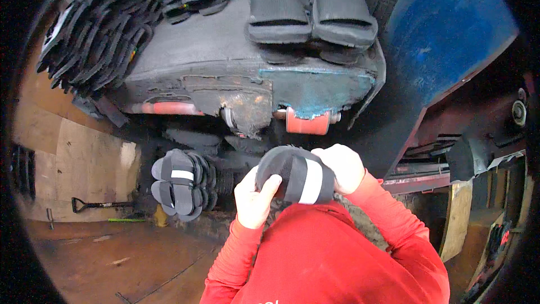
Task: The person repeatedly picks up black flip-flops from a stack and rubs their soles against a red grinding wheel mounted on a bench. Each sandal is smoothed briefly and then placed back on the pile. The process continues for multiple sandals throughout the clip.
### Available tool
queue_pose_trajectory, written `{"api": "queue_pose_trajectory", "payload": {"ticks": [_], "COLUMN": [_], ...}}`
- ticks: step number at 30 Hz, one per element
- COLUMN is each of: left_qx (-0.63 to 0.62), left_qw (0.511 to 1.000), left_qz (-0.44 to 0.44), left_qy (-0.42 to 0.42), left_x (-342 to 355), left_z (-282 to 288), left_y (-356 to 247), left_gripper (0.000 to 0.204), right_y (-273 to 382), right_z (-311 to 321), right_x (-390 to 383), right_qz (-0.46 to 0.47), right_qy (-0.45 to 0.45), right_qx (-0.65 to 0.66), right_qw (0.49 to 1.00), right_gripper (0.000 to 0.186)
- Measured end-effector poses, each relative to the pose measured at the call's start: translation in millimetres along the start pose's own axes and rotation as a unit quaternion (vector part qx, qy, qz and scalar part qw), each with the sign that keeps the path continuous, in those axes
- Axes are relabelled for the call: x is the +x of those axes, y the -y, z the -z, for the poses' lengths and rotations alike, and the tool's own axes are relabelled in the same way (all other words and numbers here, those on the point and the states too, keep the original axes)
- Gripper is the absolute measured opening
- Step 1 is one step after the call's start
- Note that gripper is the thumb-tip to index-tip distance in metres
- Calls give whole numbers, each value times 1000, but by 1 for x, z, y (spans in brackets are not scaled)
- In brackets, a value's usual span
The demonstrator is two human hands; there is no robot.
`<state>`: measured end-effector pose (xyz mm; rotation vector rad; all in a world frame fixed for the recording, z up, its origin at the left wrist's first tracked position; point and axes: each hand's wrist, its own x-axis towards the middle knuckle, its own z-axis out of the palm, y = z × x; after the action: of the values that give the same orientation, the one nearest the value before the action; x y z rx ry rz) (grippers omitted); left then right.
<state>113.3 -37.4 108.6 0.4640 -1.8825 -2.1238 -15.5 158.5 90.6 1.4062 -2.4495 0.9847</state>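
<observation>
A black slide sandal (295, 174) with a white band on its strap is held in front of my red-clad body. My left hand (253, 197) grips its left side, thumb on top. My right hand (341, 169) is closed on its right side, fingertips partly hidden behind it. Just to the left and lower than the machine, stacked slides (183, 183) with white bands hang or rest; their support is hidden. Beyond my hands is a worn dark machine bed (191, 45) with red rollers (306, 121) at its front.
Many black slides (98, 34) pile on the bed's left; more slides (281, 11) lie at its upper right. A blue panel (439, 34) borders the right, with wooden boards (457, 219) below. A shovel (101, 204) is by the left wall, above brown flooring (112, 264).
</observation>
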Motion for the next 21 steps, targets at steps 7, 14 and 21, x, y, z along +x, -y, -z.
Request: {"api": "queue_pose_trajectory", "payload": {"ticks": [7,14,21], "left_qx": [-159,-77,-39], "left_qw": [972,996,967], "left_qz": [-120,-38,28], "left_qy": [128,-20,-249], "left_x": [-6,-30,-76], "left_z": [32,80,177], "left_y": [-27,-16,19], "left_gripper": [36,30,31], "right_y": [8,-60,-161], "right_z": [120,177,134], "right_x": [104,281,305], "right_qz": [154,85,-59], "right_qy": [-125,-52,45], "right_qx": [-172,-187,-306], "right_qw": [965,977,949], "right_gripper": [29,36,42]}}
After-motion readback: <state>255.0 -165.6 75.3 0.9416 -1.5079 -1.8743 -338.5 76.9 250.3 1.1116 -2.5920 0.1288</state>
